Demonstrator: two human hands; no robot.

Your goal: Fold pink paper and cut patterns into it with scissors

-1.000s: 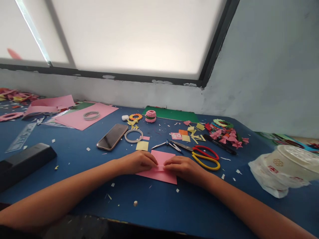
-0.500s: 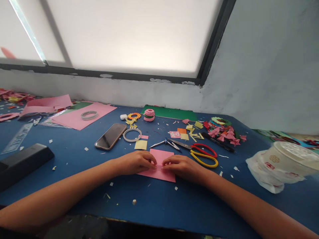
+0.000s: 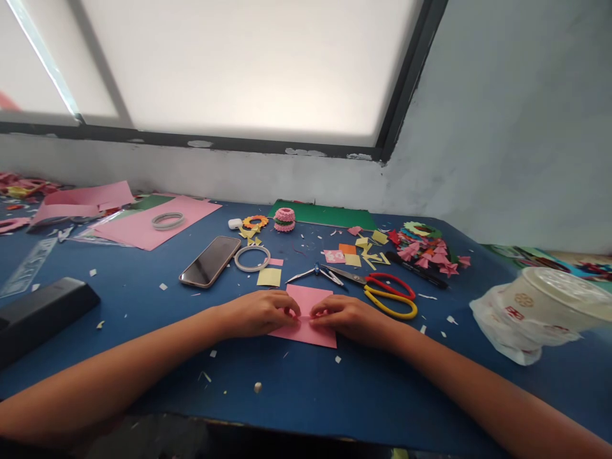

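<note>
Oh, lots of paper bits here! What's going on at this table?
A person has both bare hands on a piece of pink paper, the left hand and the right hand pinching near its middle with the fingertips. The pink paper lies on the blue table. Just beyond it are a compass and scissors with red and yellow handles. A phone and a roll of tape lie to the left, and small paper scraps are scattered around.
</note>
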